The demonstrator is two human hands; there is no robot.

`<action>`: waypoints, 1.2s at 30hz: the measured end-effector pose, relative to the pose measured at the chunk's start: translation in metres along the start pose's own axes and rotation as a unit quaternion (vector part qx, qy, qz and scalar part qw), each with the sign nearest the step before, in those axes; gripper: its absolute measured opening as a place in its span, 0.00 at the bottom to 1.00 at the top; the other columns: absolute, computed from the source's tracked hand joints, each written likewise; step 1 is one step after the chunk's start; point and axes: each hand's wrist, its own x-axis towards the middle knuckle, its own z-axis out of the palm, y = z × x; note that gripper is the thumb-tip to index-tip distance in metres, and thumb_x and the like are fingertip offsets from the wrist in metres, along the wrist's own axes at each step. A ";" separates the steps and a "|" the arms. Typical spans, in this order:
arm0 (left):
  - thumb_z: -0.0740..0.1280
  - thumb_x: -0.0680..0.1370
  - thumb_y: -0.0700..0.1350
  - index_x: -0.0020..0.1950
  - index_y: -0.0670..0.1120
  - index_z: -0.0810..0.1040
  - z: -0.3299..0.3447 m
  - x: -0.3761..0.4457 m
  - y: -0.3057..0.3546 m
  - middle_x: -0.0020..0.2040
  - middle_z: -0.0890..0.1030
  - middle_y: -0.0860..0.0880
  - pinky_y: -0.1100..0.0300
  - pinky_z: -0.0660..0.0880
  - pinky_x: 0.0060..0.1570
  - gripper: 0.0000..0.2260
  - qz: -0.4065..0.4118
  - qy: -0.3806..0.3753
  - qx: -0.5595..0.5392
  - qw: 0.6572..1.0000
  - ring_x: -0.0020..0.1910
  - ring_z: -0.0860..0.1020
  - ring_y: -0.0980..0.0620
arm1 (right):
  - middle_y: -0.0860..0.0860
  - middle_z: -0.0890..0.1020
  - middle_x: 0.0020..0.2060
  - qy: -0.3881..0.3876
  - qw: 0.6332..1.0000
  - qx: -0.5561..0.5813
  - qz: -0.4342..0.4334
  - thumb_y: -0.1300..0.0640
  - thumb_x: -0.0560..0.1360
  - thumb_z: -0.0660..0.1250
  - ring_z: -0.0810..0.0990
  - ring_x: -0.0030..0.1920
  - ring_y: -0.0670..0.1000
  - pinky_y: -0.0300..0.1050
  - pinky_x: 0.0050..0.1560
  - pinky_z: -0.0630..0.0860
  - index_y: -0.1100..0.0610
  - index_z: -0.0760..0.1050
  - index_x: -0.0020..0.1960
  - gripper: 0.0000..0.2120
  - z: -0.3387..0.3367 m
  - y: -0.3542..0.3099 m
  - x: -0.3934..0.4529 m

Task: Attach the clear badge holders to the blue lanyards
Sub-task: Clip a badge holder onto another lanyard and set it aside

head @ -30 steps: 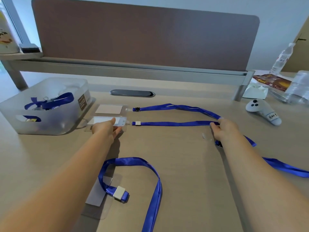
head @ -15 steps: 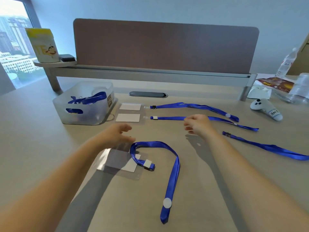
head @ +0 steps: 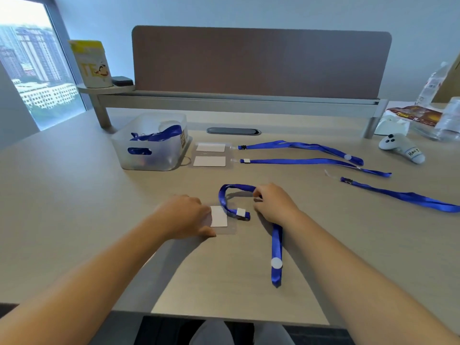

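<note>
Beige wooden surface [head: 74, 195] at frame centre: my left hand [head: 185, 216] presses flat on the clear plastic badge holder [head: 220, 220], my right hand [head: 272, 204] pinches the blue fabric lanyard [head: 276, 242]. I judge the slick holder may slide if that pressure eases.

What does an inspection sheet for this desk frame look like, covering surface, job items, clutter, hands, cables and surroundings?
Surface: light wood desk, no spills seen.
Job's things: near badge holder flat under the left hand, the looped lanyard crossing its right edge; two finished sets laid out beyond it; a loose lanyard at right; more lanyards in the translucent bin.
Clutter: white controller, snack packet, plastic bottles.
Hands: left hand pressing on the holder; right hand at the lanyard loop, grip not clear.
Cables: nothing seen; cable grommet closed.
Surroundings: brown divider panel, window at left.
</note>
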 end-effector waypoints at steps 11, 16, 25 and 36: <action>0.58 0.78 0.43 0.60 0.43 0.65 0.000 -0.003 -0.024 0.52 0.79 0.43 0.53 0.79 0.48 0.12 -0.073 0.166 0.044 0.982 0.46 0.80 0.43 | 0.58 0.80 0.54 -0.014 0.993 -0.061 0.105 0.66 0.75 0.61 0.78 0.50 0.54 0.45 0.55 0.75 0.62 0.75 0.59 0.13 -0.016 0.022 0.006; 0.59 0.78 0.40 0.59 0.41 0.70 -0.019 -0.007 -0.031 0.54 0.81 0.40 0.49 0.78 0.47 0.11 -0.153 0.313 -0.113 0.930 0.48 0.80 0.40 | 0.53 0.80 0.49 -0.019 0.989 -0.122 0.079 0.59 0.76 0.59 0.77 0.50 0.52 0.46 0.55 0.71 0.57 0.75 0.56 0.11 -0.025 0.011 0.007; 0.60 0.77 0.38 0.50 0.36 0.77 -0.039 0.000 -0.023 0.48 0.82 0.37 0.60 0.71 0.41 0.09 -0.098 0.450 -0.277 0.844 0.45 0.80 0.39 | 0.54 0.74 0.65 -0.004 0.935 0.352 -0.048 0.58 0.79 0.56 0.71 0.64 0.50 0.40 0.58 0.65 0.59 0.68 0.68 0.18 -0.045 -0.047 0.001; 0.61 0.76 0.38 0.52 0.36 0.77 -0.034 0.000 -0.025 0.50 0.82 0.38 0.58 0.72 0.44 0.09 -0.114 0.449 -0.287 0.839 0.47 0.79 0.39 | 0.53 0.77 0.37 -0.115 0.819 0.563 -0.012 0.67 0.78 0.56 0.73 0.30 0.47 0.35 0.30 0.72 0.59 0.72 0.44 0.09 -0.050 -0.049 0.000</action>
